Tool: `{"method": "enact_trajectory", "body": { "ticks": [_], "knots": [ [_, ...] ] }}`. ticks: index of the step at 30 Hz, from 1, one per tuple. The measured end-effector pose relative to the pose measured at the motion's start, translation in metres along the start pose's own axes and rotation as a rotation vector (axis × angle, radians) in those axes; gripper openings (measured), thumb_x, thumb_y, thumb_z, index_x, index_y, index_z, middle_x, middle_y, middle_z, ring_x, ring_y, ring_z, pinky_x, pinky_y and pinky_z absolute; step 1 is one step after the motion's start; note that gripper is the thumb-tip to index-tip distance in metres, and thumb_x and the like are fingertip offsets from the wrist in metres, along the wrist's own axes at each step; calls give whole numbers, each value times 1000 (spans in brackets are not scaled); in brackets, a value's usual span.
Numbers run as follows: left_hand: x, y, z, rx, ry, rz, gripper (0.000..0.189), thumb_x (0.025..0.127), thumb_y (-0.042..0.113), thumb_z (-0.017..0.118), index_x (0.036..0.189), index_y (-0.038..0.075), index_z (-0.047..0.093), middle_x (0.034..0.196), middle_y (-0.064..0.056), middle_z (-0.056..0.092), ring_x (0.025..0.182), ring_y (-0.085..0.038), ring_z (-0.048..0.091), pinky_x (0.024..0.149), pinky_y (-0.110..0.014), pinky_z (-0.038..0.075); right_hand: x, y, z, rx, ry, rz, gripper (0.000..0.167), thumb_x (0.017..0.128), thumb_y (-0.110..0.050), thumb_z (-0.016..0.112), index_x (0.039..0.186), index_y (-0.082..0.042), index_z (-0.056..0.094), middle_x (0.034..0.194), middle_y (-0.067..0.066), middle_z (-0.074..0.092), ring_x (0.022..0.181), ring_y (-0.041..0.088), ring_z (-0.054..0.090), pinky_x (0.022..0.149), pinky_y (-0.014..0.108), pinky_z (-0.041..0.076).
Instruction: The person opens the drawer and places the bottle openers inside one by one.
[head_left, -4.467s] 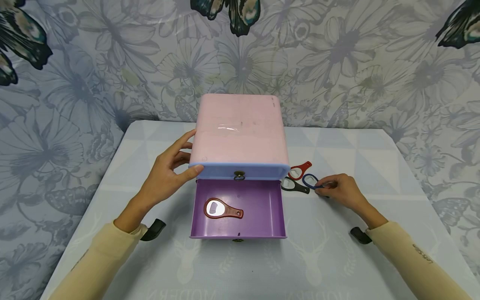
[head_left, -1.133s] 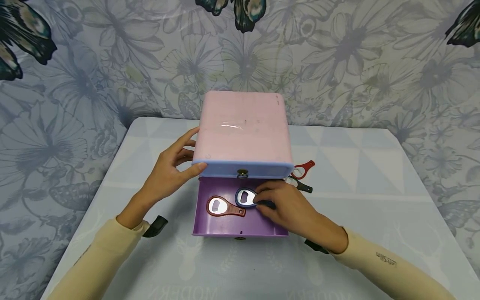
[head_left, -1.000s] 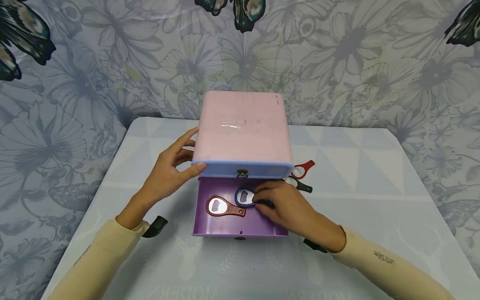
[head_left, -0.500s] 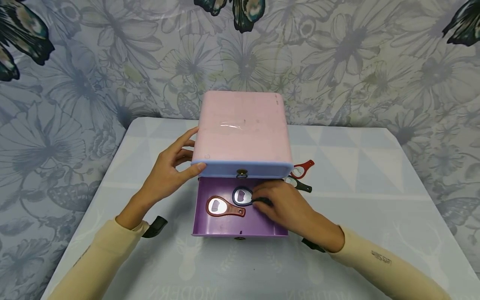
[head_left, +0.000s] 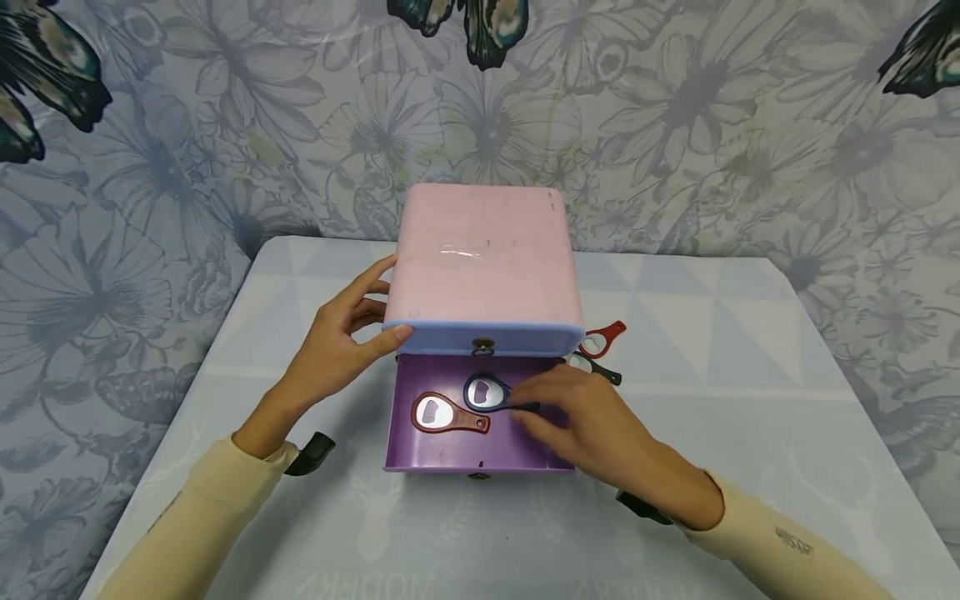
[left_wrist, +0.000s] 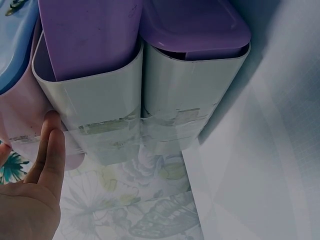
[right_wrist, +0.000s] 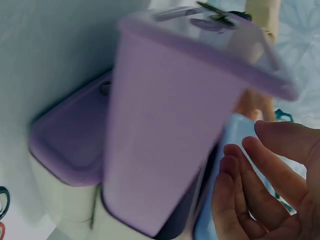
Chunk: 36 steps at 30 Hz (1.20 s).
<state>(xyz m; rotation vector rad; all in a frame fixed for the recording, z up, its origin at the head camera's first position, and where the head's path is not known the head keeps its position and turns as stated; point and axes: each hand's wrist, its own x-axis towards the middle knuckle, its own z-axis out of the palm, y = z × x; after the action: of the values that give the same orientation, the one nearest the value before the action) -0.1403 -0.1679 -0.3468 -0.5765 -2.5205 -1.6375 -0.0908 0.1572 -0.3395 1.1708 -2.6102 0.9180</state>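
Note:
A small drawer chest (head_left: 483, 258) with a pink top tier stands on the table, its purple middle drawer (head_left: 438, 456) pulled out. Inside lie a brown bottle opener (head_left: 450, 414) and, behind it, a dark blue bottle opener (head_left: 486, 392). My right hand (head_left: 592, 417) is over the drawer, fingertips beside the blue opener's handle; in the right wrist view its fingers (right_wrist: 272, 170) are parted from the thumb with nothing between them. My left hand (head_left: 330, 346) rests against the chest's left side, fingers (left_wrist: 52, 155) fairly straight along it, thumb at the blue front edge.
Right of the chest, a red bottle opener (head_left: 603, 339) and a black bottle opener (head_left: 596, 367) lie on the table, partly hidden by the chest. A lower purple drawer (left_wrist: 200, 27) is pushed in. A patterned cloth (head_left: 675, 167) hangs behind the table.
My right hand carried the blue bottle opener from the table at right into the drawer, laid it behind the brown one, then loosened its fingers and drew slightly right. My left hand stayed put.

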Motion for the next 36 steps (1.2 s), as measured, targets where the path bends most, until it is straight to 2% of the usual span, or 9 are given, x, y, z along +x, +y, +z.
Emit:
{"method": "enact_trajectory", "body": {
  "ticks": [3, 7, 12, 16, 19, 21, 24, 31, 36],
  "knots": [
    [0, -1, 0, -5, 0, 2, 81, 91, 15, 74, 154, 43, 33, 129, 1, 55, 101, -17, 68, 103, -34, 51, -4, -7, -2, 56, 36, -30, 18, 85, -12, 79, 103, -14, 78, 102, -8, 75, 93, 9, 67, 79, 28, 56],
    [-1, -1, 0, -10, -2, 1, 81, 91, 15, 75, 155, 43, 33, 130, 0, 55, 101, -17, 68, 104, -36, 50, -10, -19, -5, 125, 103, -114, 20, 85, -11, 79, 105, -15, 77, 102, -7, 74, 90, 8, 66, 78, 20, 53],
    [-2, 0, 0, -10, -1, 1, 81, 90, 15, 75, 155, 43, 33, 130, 0, 55, 101, -17, 68, 104, -37, 50, -17, -39, -5, 215, 170, -308, 13, 92, -15, 74, 105, -13, 75, 98, -2, 74, 88, 10, 67, 81, 17, 53],
    [-2, 0, 0, -10, -1, 7, 81, 90, 15, 75, 155, 42, 33, 131, 0, 55, 101, -17, 67, 104, -37, 50, -22, -51, -1, 260, 172, -447, 12, 94, -13, 71, 104, -8, 74, 94, 1, 73, 85, 10, 67, 81, 15, 54],
    [-2, 0, 0, -9, -2, 11, 81, 90, 15, 75, 155, 42, 33, 131, 0, 55, 101, -17, 67, 104, -36, 50, -29, -55, 4, 283, 141, -479, 12, 93, -12, 72, 104, -7, 73, 94, 1, 73, 86, 9, 68, 81, 15, 54],
    [-2, 0, 0, -6, 0, 11, 81, 90, 15, 75, 155, 42, 33, 131, 0, 55, 102, -17, 67, 104, -35, 51, -34, -54, 11, 296, 112, -475, 14, 92, -12, 72, 105, -7, 73, 95, 0, 74, 87, 8, 68, 83, 14, 54],
    [-2, 0, 0, -3, 1, 11, 81, 90, 15, 75, 155, 42, 33, 130, 0, 55, 102, -16, 67, 103, -33, 51, -44, -52, 25, 307, 69, -423, 17, 91, -12, 74, 108, -10, 73, 96, -3, 75, 88, 6, 68, 85, 13, 53],
    [-2, -1, 0, -3, 0, 11, 81, 90, 16, 75, 155, 42, 33, 130, -1, 54, 102, -17, 67, 103, -30, 51, -66, -46, 56, 393, -20, -166, 22, 91, -11, 75, 112, -15, 74, 100, -5, 75, 90, 4, 68, 81, 12, 52],
    [-2, -1, 0, -6, 0, 11, 81, 90, 15, 75, 155, 42, 33, 130, -2, 54, 102, -17, 67, 104, -32, 51, -75, -40, 71, 519, -51, -3, 23, 92, -12, 73, 115, -16, 73, 104, 0, 76, 92, 9, 70, 79, 21, 58]
  ]
}}
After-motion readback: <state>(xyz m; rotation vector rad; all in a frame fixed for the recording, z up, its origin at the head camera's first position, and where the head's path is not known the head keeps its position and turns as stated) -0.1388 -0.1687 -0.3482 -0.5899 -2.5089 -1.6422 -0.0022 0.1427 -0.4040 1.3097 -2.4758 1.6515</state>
